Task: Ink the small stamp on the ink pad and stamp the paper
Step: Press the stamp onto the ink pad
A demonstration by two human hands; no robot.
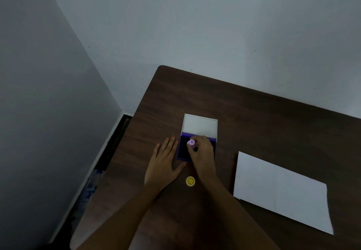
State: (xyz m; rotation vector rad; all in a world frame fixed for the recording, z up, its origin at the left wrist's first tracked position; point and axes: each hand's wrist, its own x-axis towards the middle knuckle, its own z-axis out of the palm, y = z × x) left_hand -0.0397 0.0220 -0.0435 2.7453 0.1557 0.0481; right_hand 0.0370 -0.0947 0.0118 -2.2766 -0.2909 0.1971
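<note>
Tabletop [254,116]; stamp [191,142] on open ink pad [182,150]

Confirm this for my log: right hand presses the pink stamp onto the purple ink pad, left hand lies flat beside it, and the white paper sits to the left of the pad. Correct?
Not quite. In the head view the white paper lies to the right of the purple ink pad, not left. The rest holds.

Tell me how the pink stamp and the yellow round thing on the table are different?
The pink stamp is pinched in the right hand over the purple ink pad; the yellow round piece lies alone on the table, untouched. The pink one stands upright, its top facing up; the yellow one lies flat and shows a smiley face. Both are small and round.
</note>
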